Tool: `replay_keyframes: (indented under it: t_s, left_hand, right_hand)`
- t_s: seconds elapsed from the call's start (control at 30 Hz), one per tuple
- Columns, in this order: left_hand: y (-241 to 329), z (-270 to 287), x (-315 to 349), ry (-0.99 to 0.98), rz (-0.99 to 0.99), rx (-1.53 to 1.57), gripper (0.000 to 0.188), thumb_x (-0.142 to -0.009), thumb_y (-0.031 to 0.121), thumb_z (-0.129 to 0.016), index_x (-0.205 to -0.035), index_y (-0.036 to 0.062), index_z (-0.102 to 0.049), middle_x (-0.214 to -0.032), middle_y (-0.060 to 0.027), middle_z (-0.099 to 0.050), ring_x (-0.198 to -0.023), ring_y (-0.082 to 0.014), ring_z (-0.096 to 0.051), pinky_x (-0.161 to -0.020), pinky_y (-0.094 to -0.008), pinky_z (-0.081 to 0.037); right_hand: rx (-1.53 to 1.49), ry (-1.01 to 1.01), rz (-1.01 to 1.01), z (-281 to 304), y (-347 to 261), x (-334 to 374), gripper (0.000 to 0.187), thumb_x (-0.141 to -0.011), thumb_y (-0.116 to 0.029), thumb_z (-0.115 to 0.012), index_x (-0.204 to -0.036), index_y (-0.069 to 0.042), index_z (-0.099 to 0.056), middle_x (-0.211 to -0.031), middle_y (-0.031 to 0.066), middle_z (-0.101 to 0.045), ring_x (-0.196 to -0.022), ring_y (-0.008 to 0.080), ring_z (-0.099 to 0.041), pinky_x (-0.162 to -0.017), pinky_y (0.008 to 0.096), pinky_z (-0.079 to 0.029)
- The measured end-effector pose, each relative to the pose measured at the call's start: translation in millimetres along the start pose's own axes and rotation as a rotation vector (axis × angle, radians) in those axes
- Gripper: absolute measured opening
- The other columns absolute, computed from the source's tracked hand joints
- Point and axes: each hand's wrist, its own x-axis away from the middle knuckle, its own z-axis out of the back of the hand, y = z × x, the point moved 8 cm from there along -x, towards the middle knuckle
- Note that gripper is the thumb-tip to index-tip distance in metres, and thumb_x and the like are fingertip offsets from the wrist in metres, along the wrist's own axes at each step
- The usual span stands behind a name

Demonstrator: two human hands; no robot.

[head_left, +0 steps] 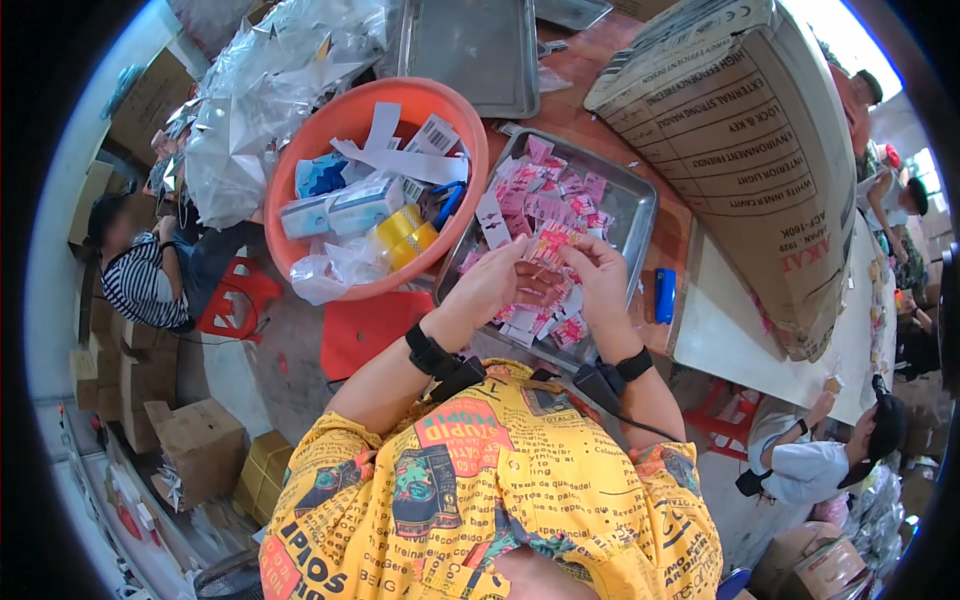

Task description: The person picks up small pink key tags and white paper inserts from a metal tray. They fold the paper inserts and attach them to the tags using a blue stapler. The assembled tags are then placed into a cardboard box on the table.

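Note:
A small pink printed card or packet (pixel 551 243) is held between my two hands, above a shallow metal tray (pixel 638 212). My left hand (pixel 492 283) is closed at the card's left side, its fingers curled and partly hidden. My right hand (pixel 600 280) pinches the card's right side between thumb and fingers. Under and around both hands, the tray is heaped with similar pink and white pieces (pixel 575 190). Whether the held piece is a single card or several together is too small to tell.
An orange tub (pixel 474 120) with yellow tape rolls (pixel 408 238), tissue packs and paper strips stands left of the tray. Right are a blue stapler-like object (pixel 664 296) and a big cardboard box (pixel 740 170). A red stool (pixel 365 325) is left below. Other people sit at both sides.

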Motion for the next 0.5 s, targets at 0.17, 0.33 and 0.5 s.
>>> replay_keyframes:
  t_s: [0.17,0.33,0.5]
  left_hand:
    - [5,16,3,0.052,-0.108,-0.145,0.033,-0.093,0.026,-0.044,-0.111,-0.0008,-0.049,-0.096,-0.0101,-0.059,-0.085,-0.0197,-0.06,-0.075,-0.0325,-0.05]
    - [32,8,10,0.248,-0.306,-0.402,0.026,-0.09,0.018,-0.05,-0.107,-0.0009,-0.053,-0.092,-0.005,-0.06,-0.08,-0.0117,-0.059,-0.075,-0.0257,-0.048]
    - [40,-4,-2,0.132,-0.325,-0.36,0.021,-0.088,0.016,-0.053,-0.099,-0.0006,-0.059,-0.085,-0.0026,-0.061,-0.074,-0.008,-0.058,-0.069,-0.0229,-0.047]
  right_hand:
    - [-0.035,0.091,0.028,19,-6,-6,0.006,-0.078,-0.001,-0.062,-0.084,0.0,-0.062,-0.078,0.0005,-0.061,-0.072,0.0061,-0.055,-0.068,0.0199,-0.044]
    - [0.037,0.019,0.088,7,-15,-6,0.004,-0.077,0.002,-0.062,-0.081,0.0,-0.062,-0.082,0.0011,-0.06,-0.073,0.0064,-0.055,-0.069,0.0209,-0.045]
    - [0.121,-0.093,0.11,-14,-19,-1,0.015,-0.076,0.005,-0.061,-0.091,0.002,-0.059,-0.09,0.0034,-0.059,-0.076,0.0091,-0.057,-0.07,0.0221,-0.047]
